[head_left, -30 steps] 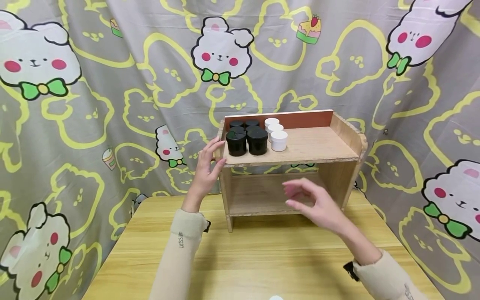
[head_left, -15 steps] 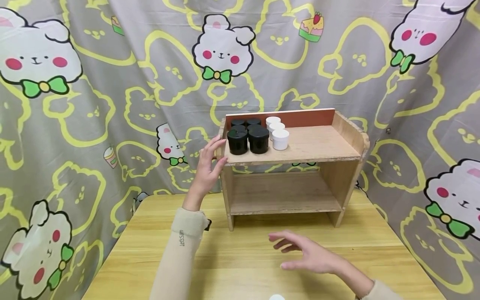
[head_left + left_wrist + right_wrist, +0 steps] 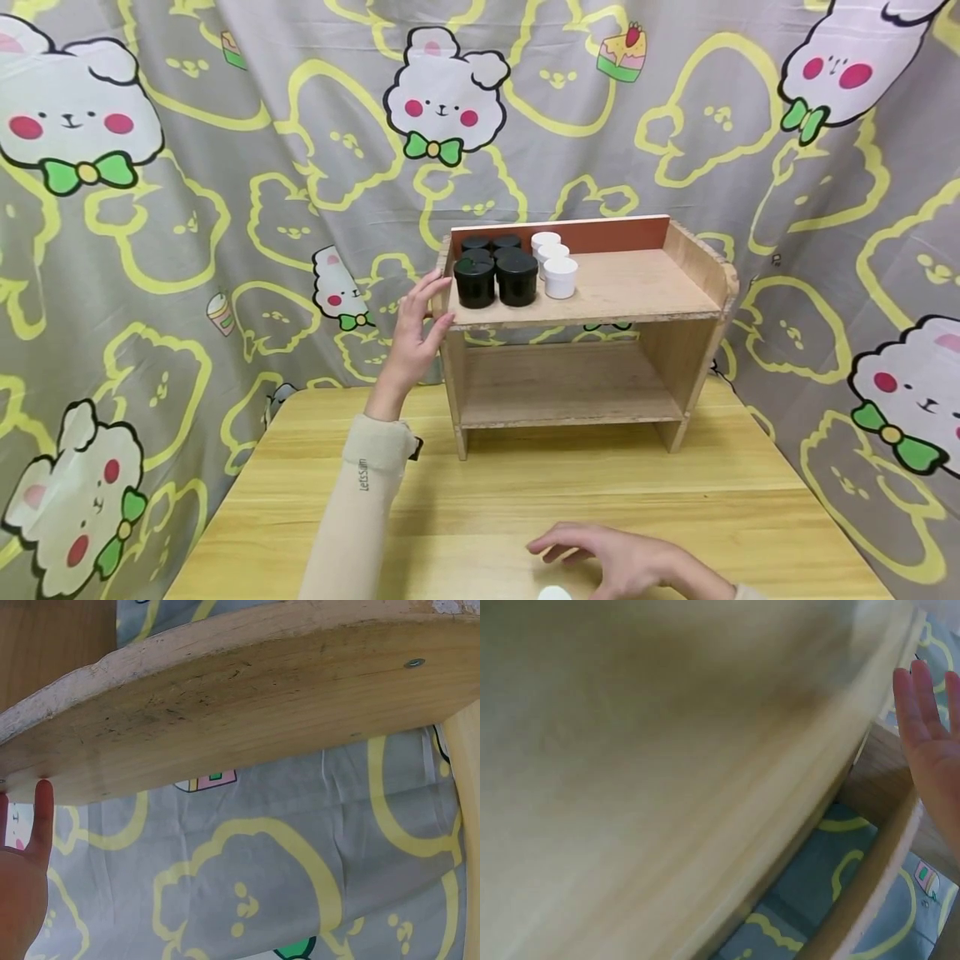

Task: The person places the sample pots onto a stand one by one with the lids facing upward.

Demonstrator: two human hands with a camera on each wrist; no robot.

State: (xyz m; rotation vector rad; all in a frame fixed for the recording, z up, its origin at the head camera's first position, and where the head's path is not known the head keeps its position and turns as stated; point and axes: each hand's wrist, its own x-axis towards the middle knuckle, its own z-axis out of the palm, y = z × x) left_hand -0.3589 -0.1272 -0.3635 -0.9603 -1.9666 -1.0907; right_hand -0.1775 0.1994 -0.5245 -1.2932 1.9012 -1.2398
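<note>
Fingers straight, my left hand (image 3: 411, 333) rests against the left side panel of a small two-tier wooden shelf (image 3: 615, 310) in the head view. Its fingertips meet the bare wood of the panel (image 3: 210, 712) in the left wrist view. Low in the head view, my right hand (image 3: 630, 557) is spread over the table, holding nothing. Just left of and below it, a white round lid-like top (image 3: 553, 593) is cut off by the frame's edge. Several black lidded jars (image 3: 517, 279) stand in two columns on the upper tier, with three white jars (image 3: 560, 278) to their right.
The shelf stands at the back of a wooden table (image 3: 300, 467). Its lower tier (image 3: 570, 383) is an open bay between two side panels. A grey patterned curtain (image 3: 247, 217) hangs behind the table and along both sides.
My right hand has come down and back from in front of the shelf's lower tier to the white round top near the frame's bottom. My left hand stays on the panel.
</note>
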